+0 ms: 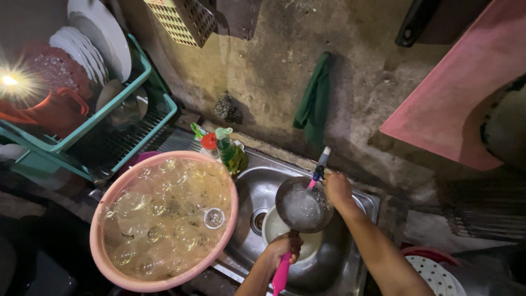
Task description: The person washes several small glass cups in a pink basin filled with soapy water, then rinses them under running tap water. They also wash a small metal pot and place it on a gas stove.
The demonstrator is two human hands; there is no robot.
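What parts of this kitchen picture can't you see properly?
- Head view: the right hand hides what it presses on the small pan, so its tool is unclear.
- Suds blur the pan's inside.
- The pan covers most of the white bowl in the sink.
- Glare at the left edge washes out the dish rack there.
- The left hand wraps the pink handle.

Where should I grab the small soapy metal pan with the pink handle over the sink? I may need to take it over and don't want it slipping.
Grip the pink handle of the small metal pan, coming from the near side. It juts toward the camera, where the left hand holds it; the bowl is full of suds, with the right hand at its far rim.
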